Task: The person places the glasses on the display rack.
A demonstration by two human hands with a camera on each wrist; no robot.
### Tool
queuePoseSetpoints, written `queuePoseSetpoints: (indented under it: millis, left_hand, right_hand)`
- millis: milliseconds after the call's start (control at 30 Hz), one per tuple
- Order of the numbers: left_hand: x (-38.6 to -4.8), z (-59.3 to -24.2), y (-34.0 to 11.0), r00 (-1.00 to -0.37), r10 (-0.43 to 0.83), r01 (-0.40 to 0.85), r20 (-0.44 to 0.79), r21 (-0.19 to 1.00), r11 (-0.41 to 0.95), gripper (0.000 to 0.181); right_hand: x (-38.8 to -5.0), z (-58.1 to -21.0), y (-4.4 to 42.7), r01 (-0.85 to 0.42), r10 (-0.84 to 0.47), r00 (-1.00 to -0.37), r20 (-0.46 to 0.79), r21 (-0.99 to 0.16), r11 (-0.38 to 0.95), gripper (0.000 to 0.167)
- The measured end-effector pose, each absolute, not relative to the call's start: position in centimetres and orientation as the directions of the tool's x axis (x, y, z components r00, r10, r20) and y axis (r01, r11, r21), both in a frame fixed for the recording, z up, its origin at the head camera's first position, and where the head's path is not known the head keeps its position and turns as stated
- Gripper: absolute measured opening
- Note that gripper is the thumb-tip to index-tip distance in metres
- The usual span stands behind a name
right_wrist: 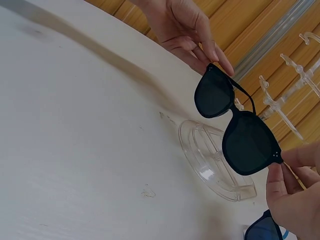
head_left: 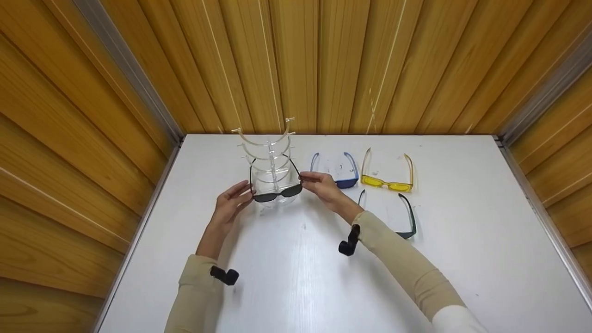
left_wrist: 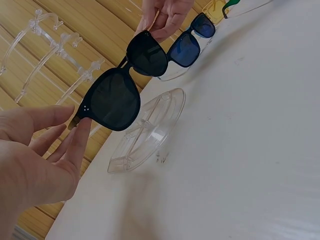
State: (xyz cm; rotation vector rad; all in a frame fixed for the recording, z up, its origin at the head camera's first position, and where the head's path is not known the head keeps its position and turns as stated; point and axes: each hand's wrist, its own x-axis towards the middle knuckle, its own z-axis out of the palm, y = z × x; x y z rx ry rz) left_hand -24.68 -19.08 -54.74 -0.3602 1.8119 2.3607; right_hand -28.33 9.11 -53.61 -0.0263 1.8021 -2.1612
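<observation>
Black sunglasses with dark lenses are held level at the front of a clear tiered display stand, low on it. My left hand pinches their left hinge corner between thumb and fingers; my right hand pinches the right one. In the left wrist view the sunglasses hang over the stand's curved clear base, with my left hand at one end. From the right wrist, the sunglasses show my right hand at the near corner. Whether they touch the stand cannot be told.
To the right on the white table lie blue-framed glasses, yellow glasses and dark green glasses, the last partly behind my right forearm. Wood-look panels rise behind the table.
</observation>
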Motion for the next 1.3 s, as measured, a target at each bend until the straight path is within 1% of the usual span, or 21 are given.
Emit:
queuePoseSetpoints:
  millis: [133,500,900,1300]
  left_hand:
    - [-25.1,-54.7,-19.1,-0.959,-0.047,-0.256,-0.278,0.930,-0.264,0.052]
    - [-26.6,-55.1,-19.2,-0.962,-0.076,-0.231,-0.264,0.927,-0.295,0.051]
    - [-27.9,-55.8,-19.1,-0.956,-0.107,-0.231,-0.273,0.926,-0.299,0.049]
    - [-28.0,-56.7,-18.9,-0.955,-0.109,-0.236,-0.275,0.931,-0.280,0.050]
  right_hand:
    - [-28.9,-53.4,8.7,0.245,-0.241,-0.948,-0.210,-0.961,-0.127,0.044]
    - [-29.7,-52.8,8.0,0.291,-0.282,-0.926,-0.252,-0.951,-0.106,0.050]
    - [-30.3,-53.8,7.7,0.294,-0.330,-0.912,-0.243,-0.949,-0.112,0.057]
    - [-30.5,-54.4,7.8,0.301,-0.336,-0.909,-0.248,-0.947,-0.115,0.059]
